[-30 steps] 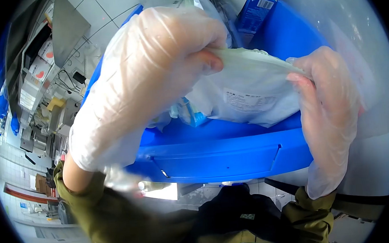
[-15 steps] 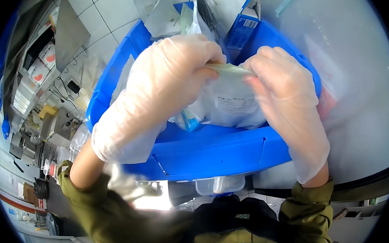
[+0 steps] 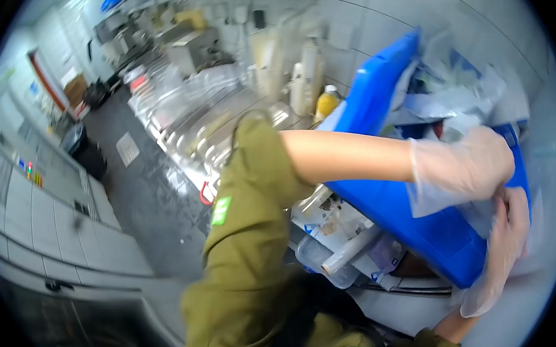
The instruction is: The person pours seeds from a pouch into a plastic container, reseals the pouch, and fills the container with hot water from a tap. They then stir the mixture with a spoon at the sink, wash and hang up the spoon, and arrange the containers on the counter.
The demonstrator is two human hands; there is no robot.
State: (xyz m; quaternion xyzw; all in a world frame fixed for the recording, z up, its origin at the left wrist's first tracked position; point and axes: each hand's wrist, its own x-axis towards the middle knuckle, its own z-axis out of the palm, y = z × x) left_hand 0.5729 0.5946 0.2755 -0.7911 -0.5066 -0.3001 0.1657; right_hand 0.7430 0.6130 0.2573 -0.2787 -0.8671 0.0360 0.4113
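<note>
Both my hands wear thin clear plastic gloves. My left hand [image 3: 475, 164] is closed over the front part of a blue plastic bin [image 3: 415, 225], with its palm turned down. Right beside it, my right hand [image 3: 512, 223] has its fingers bent and pressed together. A pale plastic pouch [image 3: 477, 217] hangs between and below the hands, mostly hidden by them; its top edge lies at my fingers. Several more crumpled pale pouches [image 3: 442, 103] fill the back of the bin. The picture is smeared by motion, so fine finger detail is lost.
Left of the bin, a metal counter [image 3: 223, 116] carries clear plastic containers, white bottles and a yellow-filled bottle [image 3: 327, 100]. Beneath the bin are a clear tub [image 3: 315, 260] and a film roll [image 3: 352, 248]. A dark bin [image 3: 84, 150] stands along the wet floor [image 3: 146, 200].
My head has turned left, so the bin and both hands now appear at the right, tilted. The counter and floor have come into view. My hands have drawn closer together at the pouch.
</note>
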